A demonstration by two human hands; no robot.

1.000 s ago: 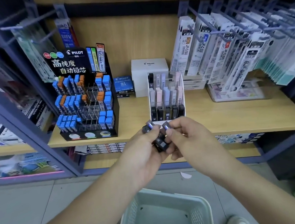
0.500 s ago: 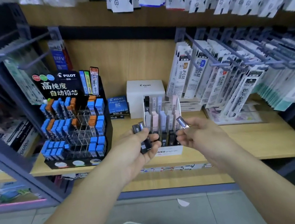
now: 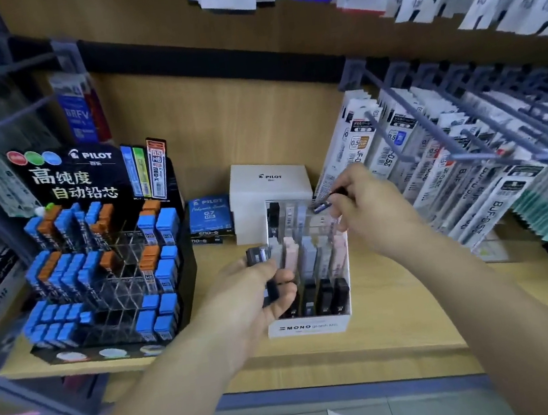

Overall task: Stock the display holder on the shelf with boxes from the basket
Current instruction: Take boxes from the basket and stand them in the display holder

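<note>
Display holder is standing on the shelf, its slots partly filled. Left hand is gripping a stack of dark boxes at the holder's left front corner. Right hand, level with the left half a second ago, is now reaching over the holder's back row, pinching a single box; insertion is probably beginning. Basket is lying out of frame now; motion blur is obscuring which slot is being targeted.

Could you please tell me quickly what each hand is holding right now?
Left hand: grips a few dark boxes.
Right hand: pinches one small box above the display holder.
</note>
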